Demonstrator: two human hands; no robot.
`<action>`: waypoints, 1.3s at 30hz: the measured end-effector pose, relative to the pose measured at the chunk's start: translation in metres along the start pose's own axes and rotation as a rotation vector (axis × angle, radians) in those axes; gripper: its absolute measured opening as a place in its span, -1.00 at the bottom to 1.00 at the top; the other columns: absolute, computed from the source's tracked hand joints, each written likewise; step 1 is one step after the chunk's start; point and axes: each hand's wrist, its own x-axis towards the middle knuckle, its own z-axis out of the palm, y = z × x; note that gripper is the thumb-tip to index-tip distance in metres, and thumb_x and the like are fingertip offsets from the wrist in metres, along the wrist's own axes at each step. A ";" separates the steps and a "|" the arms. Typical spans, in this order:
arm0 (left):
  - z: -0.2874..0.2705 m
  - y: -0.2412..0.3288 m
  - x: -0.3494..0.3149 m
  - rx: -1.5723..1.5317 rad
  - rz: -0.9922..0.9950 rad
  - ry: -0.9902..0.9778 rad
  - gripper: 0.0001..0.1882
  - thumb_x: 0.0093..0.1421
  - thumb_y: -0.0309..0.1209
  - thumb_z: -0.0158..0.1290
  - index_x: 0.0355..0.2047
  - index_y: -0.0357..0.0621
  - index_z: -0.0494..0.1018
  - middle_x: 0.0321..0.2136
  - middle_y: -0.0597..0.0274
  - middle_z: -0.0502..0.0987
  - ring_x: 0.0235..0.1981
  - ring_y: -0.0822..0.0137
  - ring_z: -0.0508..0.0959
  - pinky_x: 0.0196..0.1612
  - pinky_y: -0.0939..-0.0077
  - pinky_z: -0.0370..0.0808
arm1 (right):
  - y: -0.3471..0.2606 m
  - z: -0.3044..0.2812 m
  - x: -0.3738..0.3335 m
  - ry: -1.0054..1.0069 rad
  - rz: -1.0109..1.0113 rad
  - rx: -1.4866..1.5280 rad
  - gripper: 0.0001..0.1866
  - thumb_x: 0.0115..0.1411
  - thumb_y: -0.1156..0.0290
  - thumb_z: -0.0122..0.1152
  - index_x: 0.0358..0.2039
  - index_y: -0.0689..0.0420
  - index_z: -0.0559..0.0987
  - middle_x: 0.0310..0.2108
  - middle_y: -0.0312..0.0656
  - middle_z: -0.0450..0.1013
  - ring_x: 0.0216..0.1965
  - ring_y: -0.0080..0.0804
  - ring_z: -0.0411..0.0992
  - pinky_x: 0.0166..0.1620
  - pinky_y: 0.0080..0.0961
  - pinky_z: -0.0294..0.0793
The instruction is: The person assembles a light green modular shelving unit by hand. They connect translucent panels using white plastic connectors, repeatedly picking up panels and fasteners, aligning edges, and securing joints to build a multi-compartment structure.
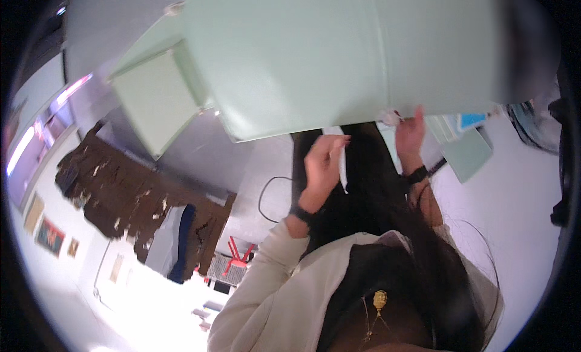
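A large pale green sheet-like panel [290, 61] with a smooth sheen and a crease fills the upper middle. At its left a smaller boxy flap [148, 98] of the same green folds outward. My left hand [322, 167] is below the panel's near edge, fingers pinched at the top of a thin white strip [344, 170] that hangs down. My right hand [411, 137] grips the near edge further right, one finger showing in front and the rest partly hidden. Beside that finger, a small whitish-pink lump [390, 117] sits on the edge.
More pale green pieces [466, 155] and a blue item [472, 121] lie at the right. To the left stands a surface with a torn brown covering [127, 182] and a grey-and-navy cloth [172, 243]. A red-legged stool [237, 258] and a dark cable [261, 198] are on the floor.
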 end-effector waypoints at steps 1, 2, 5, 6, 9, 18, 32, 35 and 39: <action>-0.029 0.001 0.001 -0.001 0.034 0.227 -0.68 0.33 -0.30 -0.16 -0.13 -0.33 0.42 -0.25 0.12 0.50 -0.18 0.31 0.48 -0.07 0.41 0.40 | 0.002 0.006 0.002 -0.062 0.013 0.071 -0.55 0.30 0.08 -0.06 -0.01 0.19 0.39 -0.07 -0.20 0.41 -0.06 -0.30 0.38 0.03 -0.32 0.34; -0.059 0.000 0.002 -0.027 0.069 0.453 -0.66 0.34 -0.29 -0.18 -0.13 -0.34 0.42 -0.24 0.10 0.50 -0.16 0.27 0.47 -0.02 0.37 0.36 | 0.002 0.012 0.005 -0.105 0.040 0.163 -0.53 0.28 0.06 -0.05 0.01 0.18 0.37 -0.06 -0.20 0.40 -0.06 -0.29 0.38 0.03 -0.30 0.35; -0.158 -0.028 0.055 -0.040 0.100 0.722 -0.52 0.36 -0.15 -0.26 0.09 -0.27 0.27 0.02 0.06 0.36 0.07 0.25 0.31 0.18 0.33 0.19 | 0.006 0.025 0.008 -0.167 0.050 0.256 -0.53 0.26 0.03 -0.02 0.01 0.13 0.37 -0.06 -0.22 0.40 -0.04 -0.29 0.38 0.02 -0.26 0.38; -0.177 -0.040 0.074 -0.179 0.037 0.667 -0.47 0.35 -0.10 -0.26 0.15 -0.26 0.20 0.06 0.05 0.31 0.10 0.24 0.28 0.19 0.32 0.17 | 0.008 0.026 0.009 -0.027 0.099 0.241 -0.54 0.26 0.05 0.00 0.01 0.12 0.37 -0.06 -0.22 0.40 -0.05 -0.30 0.38 0.00 -0.26 0.39; -0.206 -0.072 0.106 -0.407 -0.147 0.364 -0.35 0.33 0.00 -0.26 0.24 -0.25 0.06 0.14 0.04 0.22 0.16 0.23 0.23 0.20 0.33 0.17 | 0.014 0.023 0.011 0.121 0.079 0.241 -0.62 0.23 0.17 0.08 -0.02 0.07 0.38 -0.09 -0.24 0.40 -0.09 -0.35 0.40 -0.05 -0.29 0.43; -0.189 -0.072 0.123 -0.334 -0.402 0.382 -0.25 0.29 0.11 -0.26 0.24 -0.27 0.06 0.13 0.10 0.24 0.10 0.19 0.30 0.13 0.32 0.28 | 0.029 0.028 0.014 0.034 -0.081 0.133 -0.72 0.16 0.43 0.21 -0.12 0.02 0.41 -0.30 -0.41 0.39 -0.41 -0.56 0.41 -0.46 -0.56 0.44; -0.197 -0.088 0.118 -0.154 -0.455 0.413 -0.21 0.22 0.08 -0.06 0.22 -0.32 0.10 0.14 -0.08 0.23 0.10 0.14 0.33 0.10 0.27 0.32 | 0.040 0.002 0.015 0.053 0.012 0.001 -0.79 0.19 0.34 0.20 -0.20 0.07 0.44 -0.29 -0.41 0.35 -0.33 -0.62 0.34 -0.32 -0.61 0.35; -0.197 -0.091 0.124 -0.011 -0.358 0.399 -0.21 0.21 0.08 -0.05 0.17 -0.39 0.15 0.15 -0.07 0.26 0.12 0.18 0.31 0.18 0.35 0.21 | 0.034 -0.005 0.020 -0.080 0.189 -0.086 -0.77 0.20 0.24 0.18 -0.22 0.08 0.45 -0.31 -0.40 0.35 -0.38 -0.63 0.33 -0.35 -0.60 0.33; -0.196 -0.081 0.120 0.217 -0.332 0.531 -0.24 0.16 0.04 0.03 0.11 -0.42 0.24 0.06 -0.06 0.38 0.10 0.22 0.34 0.16 0.41 0.22 | 0.021 0.005 0.022 -0.148 0.100 -0.250 -0.65 0.20 0.12 0.16 -0.17 0.13 0.45 -0.27 -0.37 0.37 -0.30 -0.60 0.36 -0.25 -0.55 0.37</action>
